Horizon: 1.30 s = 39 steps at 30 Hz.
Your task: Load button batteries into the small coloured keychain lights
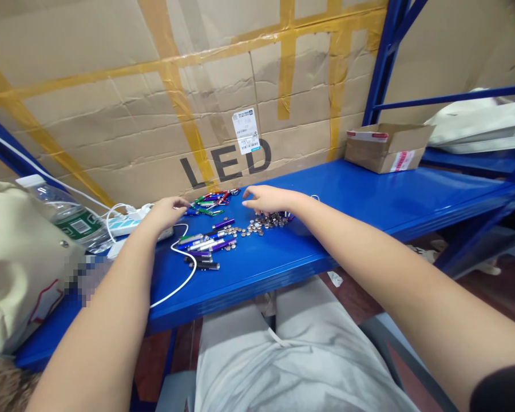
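Note:
My left hand is at the left end of a pile of red, green and blue metal pieces, with its fingers apart and nothing visible in them. Over a heap of small round silvery discs like button cells hovers my right hand, its fingers spread and no object seen in them. The right hand hides part of that heap. Slim tubes like penlights, in purple, silver and black, lie in a loose group nearer the front edge. One purple tube rests apart, between the group and the coloured pile.
A blue metal shelf carries everything, backed by a large taped carton. On the left are a water bottle, a power strip, a white cable and a cream bag. An open cardboard box stands back right.

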Each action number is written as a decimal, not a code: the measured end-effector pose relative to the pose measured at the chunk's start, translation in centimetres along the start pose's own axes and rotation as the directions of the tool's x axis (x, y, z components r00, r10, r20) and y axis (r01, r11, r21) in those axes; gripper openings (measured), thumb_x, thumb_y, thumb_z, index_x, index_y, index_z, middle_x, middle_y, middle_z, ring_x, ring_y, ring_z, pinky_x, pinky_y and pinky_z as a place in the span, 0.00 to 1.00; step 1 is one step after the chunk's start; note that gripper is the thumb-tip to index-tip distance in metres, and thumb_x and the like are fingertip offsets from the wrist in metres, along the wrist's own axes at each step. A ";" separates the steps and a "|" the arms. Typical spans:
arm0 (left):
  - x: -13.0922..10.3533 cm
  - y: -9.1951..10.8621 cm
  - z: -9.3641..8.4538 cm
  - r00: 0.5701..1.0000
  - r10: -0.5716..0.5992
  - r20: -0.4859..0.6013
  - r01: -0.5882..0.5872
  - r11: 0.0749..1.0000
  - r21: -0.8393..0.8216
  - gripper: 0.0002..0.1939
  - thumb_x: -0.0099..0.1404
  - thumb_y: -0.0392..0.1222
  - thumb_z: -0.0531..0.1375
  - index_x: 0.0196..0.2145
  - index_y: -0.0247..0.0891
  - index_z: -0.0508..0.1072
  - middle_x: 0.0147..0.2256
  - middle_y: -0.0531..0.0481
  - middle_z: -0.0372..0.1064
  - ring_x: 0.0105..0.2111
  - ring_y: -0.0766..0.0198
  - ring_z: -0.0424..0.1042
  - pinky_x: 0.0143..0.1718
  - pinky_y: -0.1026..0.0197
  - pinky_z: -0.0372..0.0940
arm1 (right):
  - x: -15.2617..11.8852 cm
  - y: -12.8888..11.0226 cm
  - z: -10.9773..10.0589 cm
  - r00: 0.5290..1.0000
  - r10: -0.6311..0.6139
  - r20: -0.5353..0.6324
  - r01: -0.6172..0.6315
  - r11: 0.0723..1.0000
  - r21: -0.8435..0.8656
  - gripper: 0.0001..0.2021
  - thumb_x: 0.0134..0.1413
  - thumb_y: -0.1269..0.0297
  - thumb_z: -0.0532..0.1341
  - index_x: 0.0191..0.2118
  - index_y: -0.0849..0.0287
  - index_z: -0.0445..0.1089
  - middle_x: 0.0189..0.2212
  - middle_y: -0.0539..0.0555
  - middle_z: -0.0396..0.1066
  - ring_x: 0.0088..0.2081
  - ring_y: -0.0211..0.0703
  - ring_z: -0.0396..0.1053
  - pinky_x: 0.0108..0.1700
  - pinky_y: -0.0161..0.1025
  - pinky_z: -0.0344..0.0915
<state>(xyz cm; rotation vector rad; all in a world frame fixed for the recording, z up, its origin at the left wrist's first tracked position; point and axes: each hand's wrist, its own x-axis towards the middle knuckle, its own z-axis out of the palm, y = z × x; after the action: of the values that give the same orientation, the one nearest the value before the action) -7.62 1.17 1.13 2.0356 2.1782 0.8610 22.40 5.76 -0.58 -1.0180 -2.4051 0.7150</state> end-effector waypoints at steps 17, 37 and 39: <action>-2.6 3.6 -3.0 0.689 0.078 0.721 -0.268 0.951 0.153 0.26 0.50 0.62 0.63 0.42 0.46 0.78 0.43 0.52 0.77 0.44 0.55 0.73 0.44 0.62 0.65 | -0.7 -1.0 -0.7 0.998 -0.058 0.006 0.058 0.967 -0.248 0.11 0.57 0.59 0.60 0.42 0.57 0.73 0.39 0.55 0.76 0.37 0.44 0.71 0.36 0.37 0.61; -2.3 5.1 2.5 0.911 0.327 0.253 -0.184 0.869 -0.459 0.24 0.52 0.55 0.66 0.42 0.37 0.70 0.39 0.45 0.75 0.40 0.56 0.75 0.45 0.50 0.70 | -0.2 -0.1 -0.6 0.992 0.053 0.114 0.022 0.821 -0.571 0.12 0.52 0.65 0.62 0.41 0.59 0.78 0.40 0.56 0.78 0.40 0.47 0.73 0.38 0.39 0.64; -2.2 5.0 2.9 0.894 0.347 0.282 -0.203 0.876 -0.437 0.24 0.50 0.53 0.67 0.41 0.37 0.70 0.38 0.46 0.76 0.39 0.56 0.75 0.46 0.50 0.69 | 0.0 0.1 -0.5 0.991 0.053 0.121 0.025 0.827 -0.561 0.12 0.52 0.67 0.62 0.42 0.59 0.78 0.40 0.56 0.78 0.41 0.47 0.73 0.38 0.38 0.64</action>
<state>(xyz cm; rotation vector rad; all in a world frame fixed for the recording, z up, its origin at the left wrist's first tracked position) -1.65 0.13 -0.02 2.1149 1.4083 0.8004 22.75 5.95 -0.30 -1.2353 -2.8048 0.0514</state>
